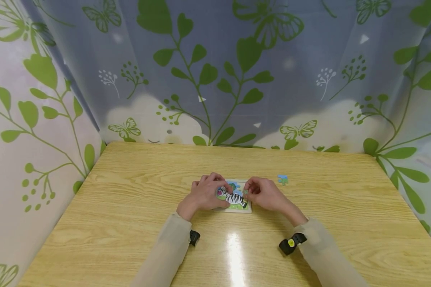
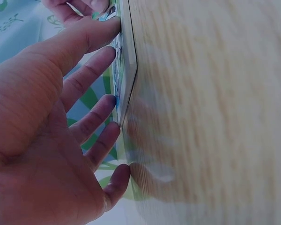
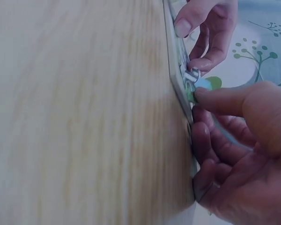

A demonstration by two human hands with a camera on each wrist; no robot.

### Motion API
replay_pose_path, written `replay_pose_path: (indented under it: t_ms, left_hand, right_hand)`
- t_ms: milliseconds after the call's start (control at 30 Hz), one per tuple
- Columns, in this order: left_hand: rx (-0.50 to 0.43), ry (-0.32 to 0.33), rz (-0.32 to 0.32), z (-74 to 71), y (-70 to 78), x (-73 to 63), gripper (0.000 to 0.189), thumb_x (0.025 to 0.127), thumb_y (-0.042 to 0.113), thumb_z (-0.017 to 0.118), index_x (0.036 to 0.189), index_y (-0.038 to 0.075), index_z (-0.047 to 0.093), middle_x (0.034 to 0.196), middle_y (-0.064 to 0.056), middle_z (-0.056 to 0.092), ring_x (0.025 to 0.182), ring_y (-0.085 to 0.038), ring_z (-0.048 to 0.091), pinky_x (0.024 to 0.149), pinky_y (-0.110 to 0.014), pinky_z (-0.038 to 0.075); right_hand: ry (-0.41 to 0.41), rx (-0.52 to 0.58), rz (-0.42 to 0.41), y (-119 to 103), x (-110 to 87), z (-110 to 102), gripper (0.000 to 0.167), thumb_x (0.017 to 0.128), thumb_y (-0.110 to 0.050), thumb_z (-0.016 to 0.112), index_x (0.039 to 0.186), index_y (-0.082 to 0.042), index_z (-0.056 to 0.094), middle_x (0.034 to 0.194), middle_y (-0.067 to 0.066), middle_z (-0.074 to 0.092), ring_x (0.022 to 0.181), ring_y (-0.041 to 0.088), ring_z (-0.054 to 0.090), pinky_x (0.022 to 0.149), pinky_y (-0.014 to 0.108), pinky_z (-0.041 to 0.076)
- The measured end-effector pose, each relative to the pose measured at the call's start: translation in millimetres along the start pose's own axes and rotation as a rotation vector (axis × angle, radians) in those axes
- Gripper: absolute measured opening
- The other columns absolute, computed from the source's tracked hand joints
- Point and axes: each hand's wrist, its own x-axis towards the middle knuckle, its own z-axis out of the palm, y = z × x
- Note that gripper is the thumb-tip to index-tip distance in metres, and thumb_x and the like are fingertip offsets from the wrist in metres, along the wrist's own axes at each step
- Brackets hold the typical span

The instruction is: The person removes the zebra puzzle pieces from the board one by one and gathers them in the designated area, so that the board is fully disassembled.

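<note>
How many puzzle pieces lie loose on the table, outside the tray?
1: a blue-green piece, right of and slightly beyond the right hand. More may be hidden.

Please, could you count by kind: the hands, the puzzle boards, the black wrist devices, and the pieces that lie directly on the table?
Hands: 2 (left hand, right hand)
Board: 1
Wrist devices: 2 (left device, right device)
Loose piece: 1
Total: 6
</note>
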Motion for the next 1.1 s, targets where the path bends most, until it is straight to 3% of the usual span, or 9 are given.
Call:
replay_pose_path:
  t_ms: [400,633,1100]
  left_hand:
    - [-0.008,0.004,0.006,-0.2,-0.2,0.3,0.026,0.088,0.038,0.078,0.112,0.033,0.07,0.148,-0.002,0.046,0.137,-0.038,0.038,0.107,-0.065,0.028]
    - [-0.01,0.004,0.006,1.5,-2.4,0.5,0.025,0.088,0.038,0.079,0.112,0.034,0.07,0.148,-0.001,0.046,0.137,-0.038,0.038,0.107,-0.065,0.028]
    - [-0.021,0.009,0.015,1.9,-2.2,-0.9,0.025,0.088,0.037,0.08,0.111,0.034,0.07,0.148,-0.001,0.046,0.138,-0.039,0.038,0.105,-0.066,0.027]
  right_hand:
    - [0.028,0.113,0.079,0,0.4,-3,0.012,0.093,-0.013,0.07,0.103,-0.006,0.07,0.091,0.008,0.071,0.077,0.017,0.061,0.066,0.029,0.049]
    - [0.049,0.189,0.059,7,-9.5,-12,0.016,0.097,-0.015,0.069,0.108,-0.004,0.069,0.095,0.014,0.072,0.08,0.021,0.063,0.065,0.026,0.05]
    - [0.169,0.123,0.072,26,-35.9,-44,0.017,0.096,-0.018,0.072,0.107,-0.005,0.069,0.093,0.014,0.071,0.079,0.023,0.064,0.061,0.027,0.05]
